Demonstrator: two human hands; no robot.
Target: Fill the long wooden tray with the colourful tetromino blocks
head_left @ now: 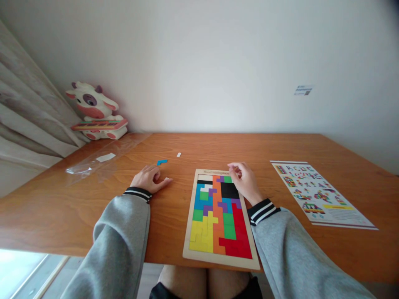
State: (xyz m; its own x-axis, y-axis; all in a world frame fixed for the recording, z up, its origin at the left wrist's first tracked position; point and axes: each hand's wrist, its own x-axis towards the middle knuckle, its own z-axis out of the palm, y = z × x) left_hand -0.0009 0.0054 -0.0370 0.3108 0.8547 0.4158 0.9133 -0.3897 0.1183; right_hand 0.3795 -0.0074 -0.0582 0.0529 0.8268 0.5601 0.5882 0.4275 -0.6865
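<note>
A wooden tray puzzle lies near the table's front edge, mostly filled with flat coloured pieces. Dark bare patches show at its upper right, with a thin one at upper left. My right hand is at the tray's upper right corner, fingers curled in towards the thumb; anything between them is hidden. My left hand rests on the table left of the tray, open, its thumb stretched out to the right. Just beyond it lies a blue L-shaped piece, and farther back a small white piece.
A printed pattern sheet lies on the table at the right. Clear plastic wrapping is spread at the left. A toy cow with a keyboard stands at the back left, beside a curtain. A wall closes off the back.
</note>
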